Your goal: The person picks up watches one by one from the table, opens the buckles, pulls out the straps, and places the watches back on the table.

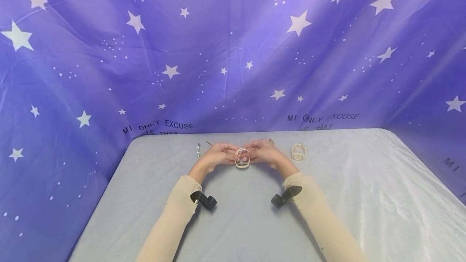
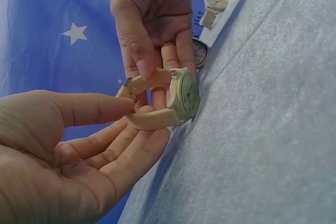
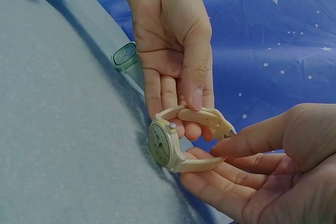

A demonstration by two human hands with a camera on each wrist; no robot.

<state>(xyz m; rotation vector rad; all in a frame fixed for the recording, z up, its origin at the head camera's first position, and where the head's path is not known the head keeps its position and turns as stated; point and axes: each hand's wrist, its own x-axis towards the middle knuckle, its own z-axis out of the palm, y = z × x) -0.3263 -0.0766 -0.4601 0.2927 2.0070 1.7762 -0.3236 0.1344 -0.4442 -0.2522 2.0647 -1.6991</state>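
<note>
A cream wristwatch (image 1: pixel 242 165) with a round dial is held up by both hands over the table, its strap closed into a loop. My left hand (image 1: pixel 218 155) pinches one side of the strap (image 2: pixel 149 120) between thumb and fingers. From the other side, my right hand (image 1: pixel 265 153) grips the strap with thumb and fingers near the metal buckle (image 3: pixel 232 132). The dial (image 3: pixel 159 144) faces away from the palms, toward the table in the wrist views, with the crown (image 3: pixel 172 126) showing at its edge.
Another cream watch (image 1: pixel 298 152) stands on the grey cloth-covered table (image 1: pixel 240 221) to the right. Behind the right hand is a watch with a dark-rimmed face (image 2: pixel 200 52), partly hidden. A green-cased watch (image 3: pixel 125 56) lies at the left. A purple star-patterned curtain (image 1: pixel 233 51) hangs behind.
</note>
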